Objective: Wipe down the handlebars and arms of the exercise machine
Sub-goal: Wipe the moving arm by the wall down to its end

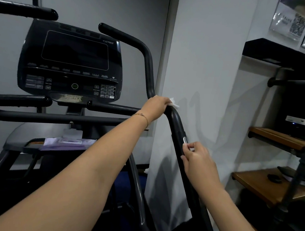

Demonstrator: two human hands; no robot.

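Head view: left hand [158,106] wraps a white wipe [174,104] round the bend of the machine's right arm bar [176,125], fingers closed on it for full contact. Right hand [198,160] pinches the same bar lower, just under the silver sensor [185,139], probably to steady it. Left of them the console [71,62], with the wipe pack [68,142] below it.

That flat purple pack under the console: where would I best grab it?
Probably by its near long edge, coming in from the front: the purple pack lies flat on the ledge, with the console overhanging behind it.
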